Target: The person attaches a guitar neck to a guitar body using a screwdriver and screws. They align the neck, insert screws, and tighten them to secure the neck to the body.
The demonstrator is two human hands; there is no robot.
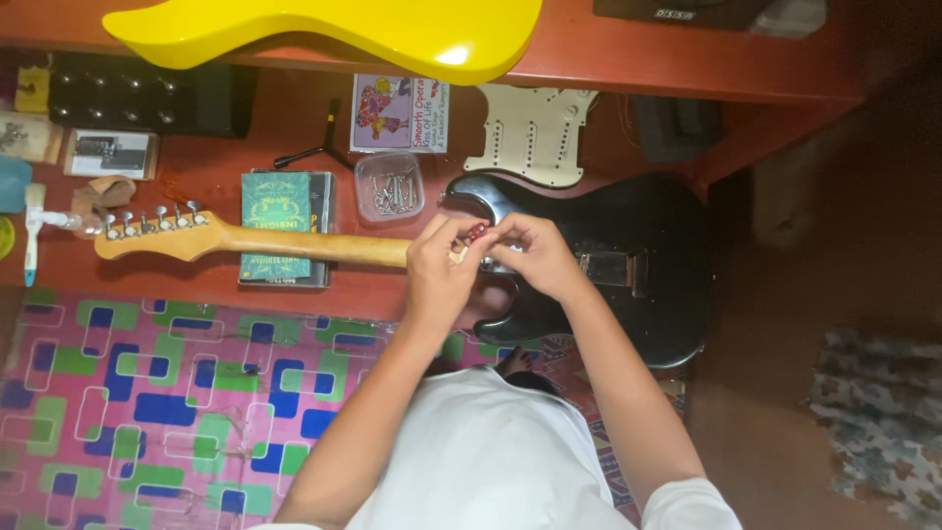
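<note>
Left hand [439, 267] and right hand [535, 257] meet over the black electric guitar body [628, 265], which lies on the red-brown wooden floor [196, 182]. Fingers of both hands pinch a small red part [477, 233] between them, just above the joint with the pale wooden guitar neck [294, 243]. A clear plastic tub of screws [390, 186] sits just beyond. A white pickguard [530, 132] lies farther off, near a yellow guitar body [334, 34].

Green book [276, 211] under neck; pink-white leaflet [397, 113] behind.
</note>
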